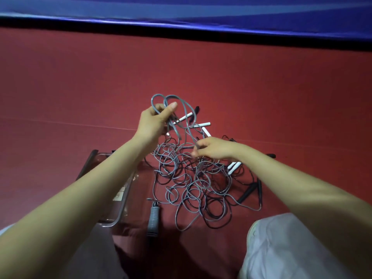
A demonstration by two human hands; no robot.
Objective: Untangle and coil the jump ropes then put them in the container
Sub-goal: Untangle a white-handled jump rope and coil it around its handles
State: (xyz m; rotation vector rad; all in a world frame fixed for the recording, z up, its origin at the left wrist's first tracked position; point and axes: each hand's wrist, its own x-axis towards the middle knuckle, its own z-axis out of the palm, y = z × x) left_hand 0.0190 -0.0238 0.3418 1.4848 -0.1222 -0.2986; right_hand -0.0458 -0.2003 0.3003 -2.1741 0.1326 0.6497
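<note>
A tangle of grey and black jump ropes (193,184) lies on the red floor in front of me. My left hand (154,121) is raised above it and grips several loops of a grey rope (182,106). My right hand (211,148) pinches a strand of the same grey rope lower down, just above the pile. A grey ribbed handle (153,218) lies at the near left of the pile. White handles (203,124) and black handles (248,191) stick out at the far side and the right. The clear plastic container (120,200) stands on the floor left of the pile, partly under my left forearm.
A blue padded mat (181,11) with a black edge runs along the far side of the red floor. My knees, in light trousers (291,248), frame the near edge at the left and right.
</note>
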